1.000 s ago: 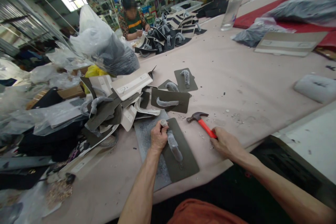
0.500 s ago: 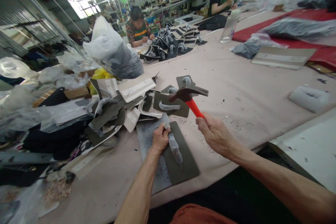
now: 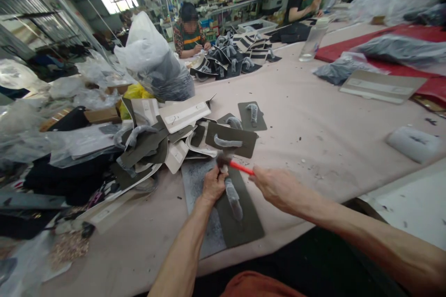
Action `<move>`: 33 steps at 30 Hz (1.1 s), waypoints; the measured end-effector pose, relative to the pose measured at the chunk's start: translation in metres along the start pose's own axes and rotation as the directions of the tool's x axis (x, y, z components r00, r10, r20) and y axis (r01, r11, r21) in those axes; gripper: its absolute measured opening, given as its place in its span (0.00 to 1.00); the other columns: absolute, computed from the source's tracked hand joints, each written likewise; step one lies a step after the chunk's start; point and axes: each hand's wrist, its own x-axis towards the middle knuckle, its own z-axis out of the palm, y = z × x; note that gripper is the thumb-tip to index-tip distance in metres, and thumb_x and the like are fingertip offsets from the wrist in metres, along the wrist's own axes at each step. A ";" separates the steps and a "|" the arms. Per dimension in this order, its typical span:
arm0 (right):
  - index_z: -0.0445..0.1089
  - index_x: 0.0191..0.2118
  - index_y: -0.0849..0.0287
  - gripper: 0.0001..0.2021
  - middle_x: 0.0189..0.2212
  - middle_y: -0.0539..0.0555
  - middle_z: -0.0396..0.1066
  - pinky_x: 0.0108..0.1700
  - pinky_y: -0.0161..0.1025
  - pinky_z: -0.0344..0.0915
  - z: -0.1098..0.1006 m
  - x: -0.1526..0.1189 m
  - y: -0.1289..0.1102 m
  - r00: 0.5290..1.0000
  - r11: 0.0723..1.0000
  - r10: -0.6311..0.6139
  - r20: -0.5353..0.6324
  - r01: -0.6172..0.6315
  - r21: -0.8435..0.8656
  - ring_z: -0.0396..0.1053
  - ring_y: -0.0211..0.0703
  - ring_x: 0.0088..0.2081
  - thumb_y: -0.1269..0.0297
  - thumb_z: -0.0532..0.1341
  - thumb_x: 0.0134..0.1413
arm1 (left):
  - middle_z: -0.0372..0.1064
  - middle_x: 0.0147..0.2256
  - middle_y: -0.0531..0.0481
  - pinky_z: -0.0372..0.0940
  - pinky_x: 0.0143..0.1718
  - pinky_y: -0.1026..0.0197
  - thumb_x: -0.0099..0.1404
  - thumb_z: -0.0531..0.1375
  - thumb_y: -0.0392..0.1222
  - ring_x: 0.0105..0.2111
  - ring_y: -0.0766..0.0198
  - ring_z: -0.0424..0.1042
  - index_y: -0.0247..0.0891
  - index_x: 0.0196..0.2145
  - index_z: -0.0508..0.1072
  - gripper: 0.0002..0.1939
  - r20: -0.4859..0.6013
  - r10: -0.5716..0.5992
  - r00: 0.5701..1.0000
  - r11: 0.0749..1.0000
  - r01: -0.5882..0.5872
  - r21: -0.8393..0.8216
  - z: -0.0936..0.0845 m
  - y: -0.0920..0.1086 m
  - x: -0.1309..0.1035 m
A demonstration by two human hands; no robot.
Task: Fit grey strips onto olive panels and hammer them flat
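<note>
My right hand (image 3: 273, 186) is closed around the orange-red handle of a claw hammer (image 3: 243, 167). The hammer's dark head, slightly blurred, is at the top of a short punch (image 3: 224, 169) with a pale round end. My left hand (image 3: 213, 185) grips this punch upright; its lower end is hidden by the fingers. Beneath lies a dark olive panel (image 3: 245, 229) with a plastic-wrapped handle (image 3: 232, 200) on it. The panel rests partly on a grey speckled board (image 3: 212, 240) near the table edge.
Similar panels with wrapped handles (image 3: 228, 141) are heaped to the left and beyond. A stuffed plastic bag (image 3: 156, 67) stands behind them. A clear bottle (image 3: 313, 41) and a wrapped roll (image 3: 414, 144) are to the right. Co-workers sit and stand farther back.
My right hand has swung the hammer down and left, from raised in the air onto the punch's top. My left hand stays in place on the punch.
</note>
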 end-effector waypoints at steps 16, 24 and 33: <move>0.60 0.58 0.63 0.22 0.56 0.68 0.62 0.51 0.51 0.61 0.077 -0.042 0.066 0.997 0.972 -0.071 0.032 0.077 -0.223 0.63 0.58 0.53 0.69 0.57 0.58 | 0.78 0.37 0.49 0.68 0.45 0.59 0.61 0.61 0.38 0.39 0.59 0.76 0.39 0.40 0.76 0.09 -0.028 -0.014 1.000 0.988 0.009 -0.153 -0.001 0.000 -0.001; 0.68 0.40 0.59 0.06 0.43 0.58 0.68 0.49 0.48 0.56 0.100 -0.011 -0.008 0.737 0.756 -0.604 0.303 0.650 -0.074 0.60 0.50 0.45 0.70 0.56 0.58 | 0.78 0.32 0.49 0.69 0.36 0.63 0.55 0.67 0.49 0.32 0.62 0.76 0.35 0.36 0.75 0.16 -0.182 -0.316 0.931 0.877 0.213 -0.431 0.003 -0.003 0.012; 0.65 0.45 0.64 0.11 0.34 0.63 0.72 0.39 0.45 0.59 0.062 -0.002 -0.028 0.986 0.943 0.005 0.166 0.051 -0.330 0.70 0.53 0.36 0.68 0.54 0.58 | 0.77 0.33 0.49 0.70 0.36 0.63 0.55 0.69 0.49 0.32 0.62 0.76 0.35 0.37 0.74 0.17 -0.394 -0.245 0.886 0.904 0.062 -0.423 -0.061 0.046 0.001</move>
